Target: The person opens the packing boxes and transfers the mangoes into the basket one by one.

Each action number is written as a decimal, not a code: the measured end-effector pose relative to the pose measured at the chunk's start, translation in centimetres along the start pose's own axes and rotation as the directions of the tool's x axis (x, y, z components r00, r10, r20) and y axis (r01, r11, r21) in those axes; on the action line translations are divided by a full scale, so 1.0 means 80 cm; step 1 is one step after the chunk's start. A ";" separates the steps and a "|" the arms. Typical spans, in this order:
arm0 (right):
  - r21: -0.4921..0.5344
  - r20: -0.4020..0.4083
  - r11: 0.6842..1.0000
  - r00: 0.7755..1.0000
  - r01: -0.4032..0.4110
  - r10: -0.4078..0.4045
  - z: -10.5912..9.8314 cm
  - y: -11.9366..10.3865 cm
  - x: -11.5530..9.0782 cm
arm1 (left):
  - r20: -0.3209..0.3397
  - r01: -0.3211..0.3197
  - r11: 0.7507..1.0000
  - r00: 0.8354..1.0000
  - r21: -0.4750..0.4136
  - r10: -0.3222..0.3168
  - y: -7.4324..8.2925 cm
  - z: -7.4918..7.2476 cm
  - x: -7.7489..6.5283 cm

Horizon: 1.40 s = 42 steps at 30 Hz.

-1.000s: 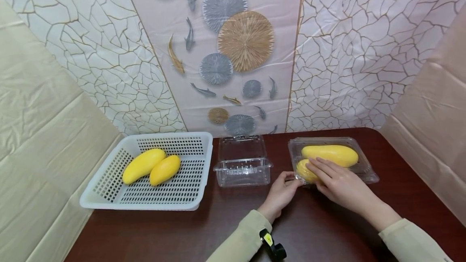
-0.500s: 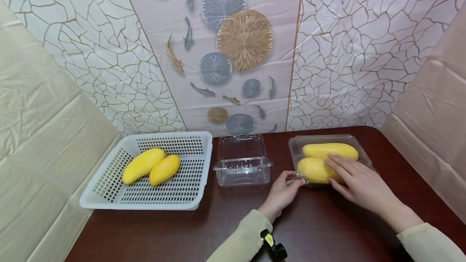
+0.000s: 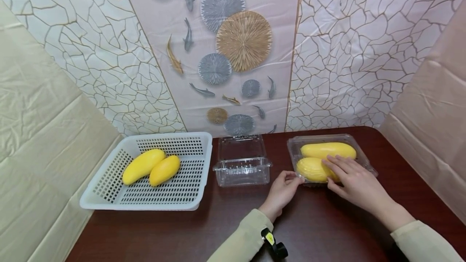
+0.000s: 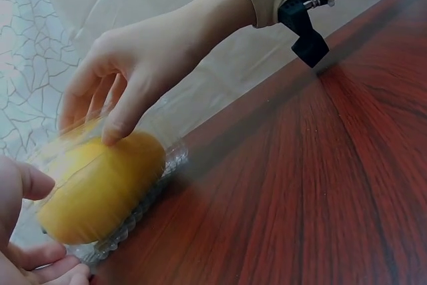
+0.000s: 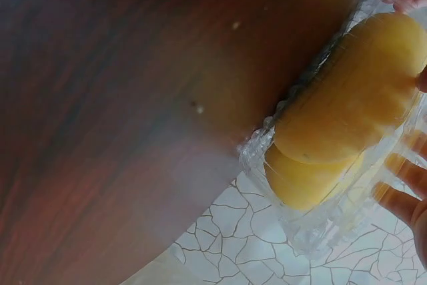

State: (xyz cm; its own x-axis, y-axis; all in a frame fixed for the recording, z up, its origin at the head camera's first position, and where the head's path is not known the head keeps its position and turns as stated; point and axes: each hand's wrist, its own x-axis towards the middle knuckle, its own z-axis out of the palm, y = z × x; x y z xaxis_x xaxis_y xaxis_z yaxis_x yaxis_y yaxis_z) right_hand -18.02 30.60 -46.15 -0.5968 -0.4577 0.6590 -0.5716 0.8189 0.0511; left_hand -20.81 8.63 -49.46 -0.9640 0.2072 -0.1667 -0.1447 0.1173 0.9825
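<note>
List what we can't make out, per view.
Head: right end of the nearer packed fruit, behind right hand.
Head: near-left corner of the filled container, partly behind left hand.
Left wrist: most of left hand, cut off by left edge.
Right wrist: most of right hand, cut off by right edge; tabletop grain, blurred.

The clamshell box [image 3: 361, 158] is looking like thin, clear, glossy plastic, its edge crinkling into small ridges, and the yellow fruits [image 3: 327, 150] inside are showing smooth skin through it. The open container [image 3: 242, 178] is catching light in similar transparent plastic, while the slotted basket [image 3: 145, 206] is presenting a whitish, fairly matt plastic. The tabletop [image 3: 164, 233] is appearing as dark red wood, with streaky grain and a soft polish. Behind, the printed backdrop [image 3: 327, 51] is wrinkling like faintly shiny cloth, the beige drapes [image 3: 43, 132] are creasing smoothly, and the sleeves [image 3: 240, 235] are looking like matt fabric
</note>
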 end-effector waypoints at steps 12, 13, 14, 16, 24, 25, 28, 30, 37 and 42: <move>-0.010 -0.007 1.000 1.000 0.021 -0.021 -0.003 0.001 0.000 | -0.008 -0.019 1.000 1.000 0.020 0.019 -0.001 0.000 0.004; -0.006 -0.005 1.000 1.000 0.023 -0.023 -0.003 0.002 0.001 | -0.008 -0.020 0.999 1.000 0.031 0.020 0.000 -0.001 0.004; -0.002 -0.005 1.000 1.000 0.026 -0.026 -0.002 0.003 0.001 | -0.007 -0.026 0.999 1.000 0.043 0.026 0.000 -0.003 0.004; -0.001 -0.003 0.999 0.999 0.033 -0.033 -0.004 0.005 0.003 | -0.002 -0.037 0.998 0.999 0.053 0.037 0.001 -0.005 0.003; -0.035 0.022 0.990 0.991 0.136 -0.135 -0.019 0.019 0.002 | 0.008 -0.051 0.997 0.999 0.066 0.050 0.000 -0.003 0.002; -0.034 0.028 0.989 0.989 0.146 -0.146 -0.021 0.021 0.001 | 0.007 -0.046 0.997 0.999 0.066 0.045 0.000 -0.003 0.002; -0.029 0.038 0.986 0.985 0.167 -0.165 -0.028 0.029 -0.002 | 0.010 -0.049 0.997 0.999 0.064 0.049 -0.001 -0.001 0.002; -0.028 0.041 0.983 0.983 0.180 -0.178 -0.033 0.036 -0.005 | 0.009 -0.048 0.997 0.999 0.064 0.048 -0.001 -0.001 0.003; -0.043 0.023 0.989 0.990 0.142 -0.141 -0.048 0.063 -0.021 | 0.001 -0.043 0.997 0.999 0.062 0.043 0.000 0.000 0.004; -0.063 0.068 0.997 0.997 0.034 -0.030 -0.050 0.072 -0.039 | -0.003 -0.040 0.997 0.999 0.067 0.040 -0.002 0.000 0.006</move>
State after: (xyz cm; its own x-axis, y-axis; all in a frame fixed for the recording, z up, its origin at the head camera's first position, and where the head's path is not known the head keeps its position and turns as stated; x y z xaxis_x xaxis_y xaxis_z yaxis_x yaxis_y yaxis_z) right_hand -17.18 38.13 -44.88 -0.6161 -0.5046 0.6048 -0.5555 0.8227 0.1206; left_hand -21.22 8.71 -49.72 -0.9698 0.2086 -0.1267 -0.0909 0.1734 0.9807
